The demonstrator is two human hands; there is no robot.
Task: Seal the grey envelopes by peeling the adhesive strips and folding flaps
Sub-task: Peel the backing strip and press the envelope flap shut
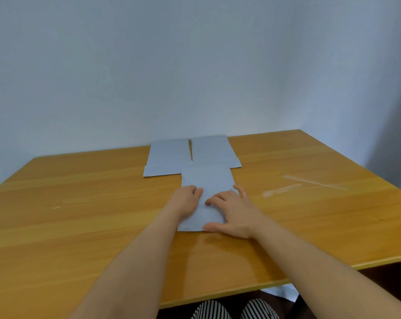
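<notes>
A grey envelope (207, 180) lies lengthwise on the wooden table (79, 215) in front of me. My left hand (186, 200) rests on its left edge, fingers curled down against the paper. On the envelope's near right part, my right hand (234, 215) lies flat with its fingers spread, the thumb at the near edge. Neither hand lifts anything. Two more grey envelopes, one at the far left (168, 157) and one at the far right (214, 150), lie side by side at the table's far edge, partly under the front one.
Two clear peeled strips lie on the table to the right: a long one (314, 181) and a shorter one (281, 191). A tiny scrap (56, 207) lies at the left. A plain wall stands behind the table. The near table edge runs above my striped trousers (231, 309).
</notes>
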